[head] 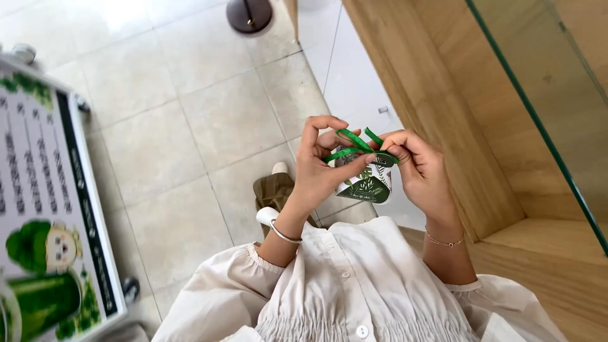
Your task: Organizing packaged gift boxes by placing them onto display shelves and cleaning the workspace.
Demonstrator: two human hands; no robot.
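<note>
My left hand (316, 168) and my right hand (421, 168) are raised together in front of my white blouse. Both pinch a thin green ribbon (354, 142) between their fingertips; its ends loop and cross above the fingers. Behind the ribbon, between the two hands, is a small white item with green leaf print (367, 187), partly hidden by my fingers. A silver bangle sits on my left wrist and a fine chain on my right.
A pale tiled floor (190, 126) lies below. A standing sign board with green pictures (44, 240) is at the left. A wooden counter with a glass panel (532, 126) runs along the right. A round dark base (249, 14) stands at the top.
</note>
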